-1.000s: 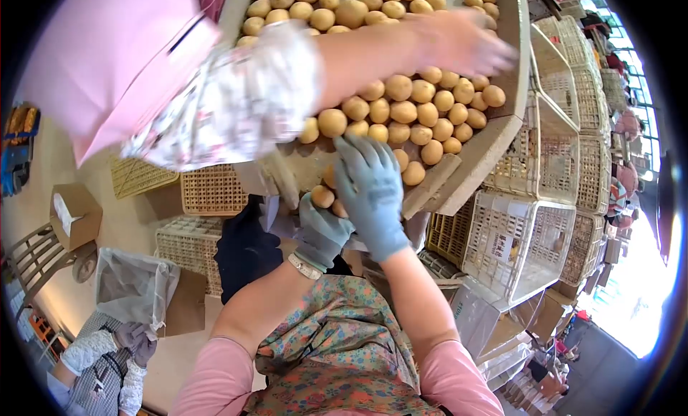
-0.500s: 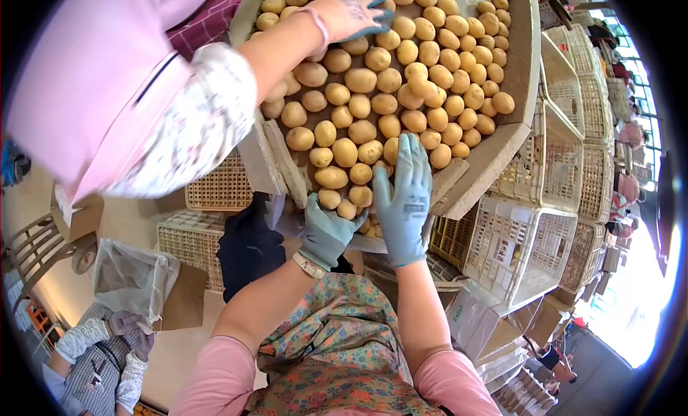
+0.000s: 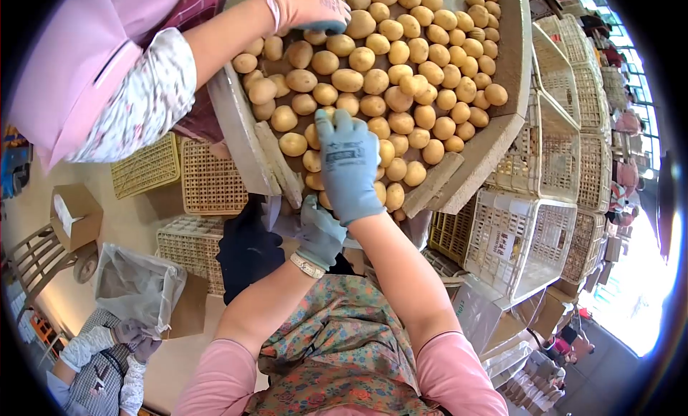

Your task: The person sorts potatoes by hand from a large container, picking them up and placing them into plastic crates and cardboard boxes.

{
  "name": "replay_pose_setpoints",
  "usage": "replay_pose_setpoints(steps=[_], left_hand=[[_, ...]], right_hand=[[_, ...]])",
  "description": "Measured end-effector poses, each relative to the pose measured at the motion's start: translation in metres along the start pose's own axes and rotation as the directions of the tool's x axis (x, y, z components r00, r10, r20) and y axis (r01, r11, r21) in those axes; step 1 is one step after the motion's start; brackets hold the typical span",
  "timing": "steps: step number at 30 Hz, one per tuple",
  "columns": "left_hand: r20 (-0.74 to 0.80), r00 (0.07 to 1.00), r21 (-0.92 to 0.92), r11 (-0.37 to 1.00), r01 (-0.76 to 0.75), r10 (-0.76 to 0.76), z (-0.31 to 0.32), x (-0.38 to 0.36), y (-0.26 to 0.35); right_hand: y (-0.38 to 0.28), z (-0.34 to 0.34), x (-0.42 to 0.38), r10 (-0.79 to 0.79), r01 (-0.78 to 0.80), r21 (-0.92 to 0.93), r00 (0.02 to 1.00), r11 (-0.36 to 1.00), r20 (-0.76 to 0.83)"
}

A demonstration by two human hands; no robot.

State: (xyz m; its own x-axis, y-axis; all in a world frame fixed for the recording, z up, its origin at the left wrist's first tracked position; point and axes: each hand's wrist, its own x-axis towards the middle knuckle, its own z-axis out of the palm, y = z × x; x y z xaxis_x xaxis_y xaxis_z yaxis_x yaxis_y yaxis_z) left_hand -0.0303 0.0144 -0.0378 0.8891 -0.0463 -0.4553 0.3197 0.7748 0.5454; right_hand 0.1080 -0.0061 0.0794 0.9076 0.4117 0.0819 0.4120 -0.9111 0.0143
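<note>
Many yellow potatoes (image 3: pixel 373 81) lie spread over a wooden sorting tray (image 3: pixel 448 183) that narrows to a mouth toward me. My right hand (image 3: pixel 350 169), in a grey-blue glove, rests palm down over potatoes near that mouth, fingers stretched away from me and hiding what is under them. Below it, my left hand (image 3: pixel 319 233), gloved too, is cupped at the tray's mouth with the thumb up; its other fingers are partly hidden behind my right wrist. A few potatoes show beside and between my hands.
Another person's gloved hand (image 3: pixel 312 7) reaches over potatoes from the left. Plastic crates (image 3: pixel 519 247) are stacked along the right, with more crates (image 3: pixel 208 179) at the left. A person at lower left handles a box lined with a plastic bag (image 3: pixel 136 283).
My right hand has swung left and over the potatoes, crossing nearer my left hand. Potatoes at the mouth have shifted. The other person's hand has drawn back to the left.
</note>
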Motion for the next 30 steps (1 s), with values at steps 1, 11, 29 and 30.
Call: replay_pose_setpoints(steps=[1, 11, 29, 30], left_hand=[[0.015, 0.999, 0.225, 0.973, -0.055, 0.053, 0.004, 0.0, 0.004], [-0.171, 0.965, -0.6, 0.798, 0.058, -0.199, 0.015, 0.003, 0.004], [-0.025, 0.971, -0.69, 0.707, 0.155, -0.237, 0.034, -0.009, 0.028], [-0.023, 0.98, -0.658, 0.741, 0.135, -0.199, 0.033, -0.009, 0.026]], right_hand=[[-0.003, 0.004, 0.005, -0.015, 0.015, -0.009, 1.0, 1.0, 0.01], [-0.012, 0.014, 0.018, 0.02, -0.003, -0.152, 0.994, 0.988, 0.106], [0.16, -0.06, -0.139, 0.244, -0.117, 0.327, 0.893, 0.938, -0.378], [0.134, -0.062, -0.142, 0.083, -0.014, 0.264, 0.964, 0.964, -0.251]])
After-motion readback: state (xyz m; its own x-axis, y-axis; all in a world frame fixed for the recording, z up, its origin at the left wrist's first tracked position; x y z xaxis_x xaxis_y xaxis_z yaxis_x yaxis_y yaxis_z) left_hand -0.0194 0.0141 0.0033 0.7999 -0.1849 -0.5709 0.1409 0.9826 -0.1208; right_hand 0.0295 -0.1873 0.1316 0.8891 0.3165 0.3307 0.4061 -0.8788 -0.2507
